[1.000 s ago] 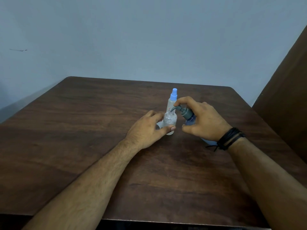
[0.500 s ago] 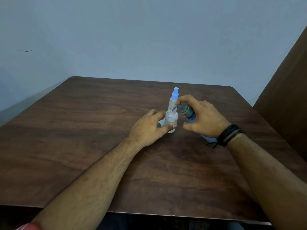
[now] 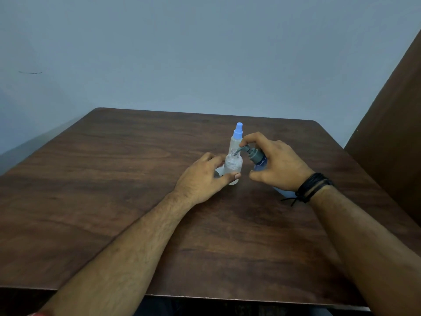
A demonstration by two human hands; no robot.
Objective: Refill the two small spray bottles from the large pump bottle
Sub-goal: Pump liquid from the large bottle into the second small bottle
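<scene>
1. The dark wooden table point(image 3: 114, 201) fills most of your view, set against a pale blue-grey wall point(image 3: 205, 53), with a brown panel point(image 3: 396, 133) rising at the right edge.
2. Your right hand point(image 3: 278, 165) curls round the large pump bottle point(image 3: 259, 161); the forefinger lies over the grey pump head point(image 3: 250, 152) and the thumb sits low at the bottle's front. The bottle leans toward the left, and most of its blue body is hidden behind your palm. A black corded wristband point(image 3: 312, 187) circles that wrist.
3. Your left hand point(image 3: 205, 179) grips the open spray bottle point(image 3: 232, 167) near its base, thumb across the front and fingers behind. It stands upright on the table, uncapped, and the pump's spout reaches right to its threaded mouth.
4. The second spray bottle point(image 3: 237, 139), with its light blue cap on, stands upright just behind the open one.
5. A small pale object point(image 3: 218, 173) lies beside your left fingers; you cannot tell what it is.
</scene>
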